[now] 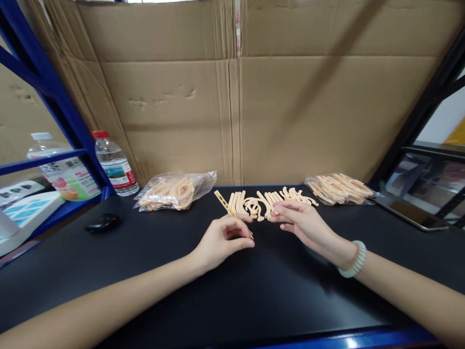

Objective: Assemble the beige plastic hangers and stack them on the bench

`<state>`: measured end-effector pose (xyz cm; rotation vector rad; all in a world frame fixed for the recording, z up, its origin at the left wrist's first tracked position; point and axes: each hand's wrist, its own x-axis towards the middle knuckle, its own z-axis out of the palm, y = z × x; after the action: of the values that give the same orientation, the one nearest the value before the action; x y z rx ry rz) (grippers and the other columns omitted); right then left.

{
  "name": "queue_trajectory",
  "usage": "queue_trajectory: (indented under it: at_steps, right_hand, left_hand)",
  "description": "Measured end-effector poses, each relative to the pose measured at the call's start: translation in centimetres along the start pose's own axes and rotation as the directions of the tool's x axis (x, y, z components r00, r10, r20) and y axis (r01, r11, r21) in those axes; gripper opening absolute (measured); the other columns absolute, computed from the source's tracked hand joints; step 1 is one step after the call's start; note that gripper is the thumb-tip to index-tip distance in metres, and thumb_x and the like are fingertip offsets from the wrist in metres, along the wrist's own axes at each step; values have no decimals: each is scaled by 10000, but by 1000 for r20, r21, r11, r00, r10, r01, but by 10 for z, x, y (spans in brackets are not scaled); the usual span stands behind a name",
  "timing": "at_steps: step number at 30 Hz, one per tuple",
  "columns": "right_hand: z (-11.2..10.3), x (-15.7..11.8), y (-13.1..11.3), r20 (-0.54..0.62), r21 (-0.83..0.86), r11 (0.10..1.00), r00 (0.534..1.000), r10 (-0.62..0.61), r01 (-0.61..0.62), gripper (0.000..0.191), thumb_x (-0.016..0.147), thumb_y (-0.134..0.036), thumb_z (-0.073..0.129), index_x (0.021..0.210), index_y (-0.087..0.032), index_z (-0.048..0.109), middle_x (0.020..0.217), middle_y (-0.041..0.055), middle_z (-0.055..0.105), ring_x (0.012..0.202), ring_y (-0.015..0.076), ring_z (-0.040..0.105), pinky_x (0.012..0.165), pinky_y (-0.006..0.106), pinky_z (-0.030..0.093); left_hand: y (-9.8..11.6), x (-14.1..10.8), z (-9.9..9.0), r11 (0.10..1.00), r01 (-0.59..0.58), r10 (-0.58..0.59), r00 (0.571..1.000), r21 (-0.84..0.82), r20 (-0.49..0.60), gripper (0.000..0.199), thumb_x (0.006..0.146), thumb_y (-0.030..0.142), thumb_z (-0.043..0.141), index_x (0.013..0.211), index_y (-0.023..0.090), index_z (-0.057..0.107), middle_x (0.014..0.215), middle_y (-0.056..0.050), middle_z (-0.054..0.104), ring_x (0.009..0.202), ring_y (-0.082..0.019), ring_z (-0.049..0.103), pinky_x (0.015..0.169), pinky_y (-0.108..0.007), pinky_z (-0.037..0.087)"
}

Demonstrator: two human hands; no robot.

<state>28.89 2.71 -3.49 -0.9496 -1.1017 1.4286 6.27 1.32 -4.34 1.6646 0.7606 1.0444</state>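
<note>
My left hand (225, 238) is closed, thumb and index finger pinched on a small light-wood piece (251, 237) of which only the tip shows. A slotted light-wood strip (224, 202) sticks up behind this hand; whether the hand holds it or it lies on the table I cannot tell. My right hand (303, 220), with a pale beaded bracelet on the wrist, has its thumb apart from its stretched fingers. Its fingertips are at the near edge of the loose wooden pieces: straight strips (238, 201), curved pieces (253, 207) and more curved ones (296, 195) to the right.
Clear bags of wooden parts lie left (174, 190) and right (339, 188) on the black table (254, 300). A red-capped water bottle (115, 165) and a black mouse (102, 222) are at left. A dark tablet-like slab (410, 212) lies right. Cardboard (174, 106) stands behind.
</note>
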Motion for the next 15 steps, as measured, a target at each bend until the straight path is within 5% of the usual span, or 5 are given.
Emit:
queue_trajectory:
  at_steps: [3,9,12,15]
  right_hand:
    - [1,-2,3,10,12,999,999,42,-42,345,660,-316,840,901,-168,643,834,35,681,717,129,642,607,217,502]
    - [4,-7,7,45,123,981,989,143,-148,432,678,-242,822,1065,-182,639,808,13,648,683,104,598,645,232,526]
    - [5,-9,12,91,124,973,979,183,-193,290,710,-301,812,906,-153,657,841,39,656,746,128,630,648,236,532]
    - [7,-11,14,104,143,966,973,204,-217,285,709,-317,819,859,-162,632,885,55,680,763,139,648,641,236,534]
  left_hand:
    - [1,1,0,998,-18,15,998,54,54,166,778,292,724,757,140,660,873,-54,633,779,-158,623,774,-309,530]
    - [-1,2,1,1000,13,-13,1000,-17,4,268,891,379,590,1082,192,577,799,-14,605,688,-146,628,659,-285,524]
    - [-3,2,4,990,49,-47,999,-129,21,739,867,359,636,1449,273,189,751,4,619,620,-155,644,582,-275,525]
    - [-3,2,6,978,94,-94,996,-186,11,1043,822,312,696,1487,261,-106,742,-4,667,616,-170,671,566,-269,529]
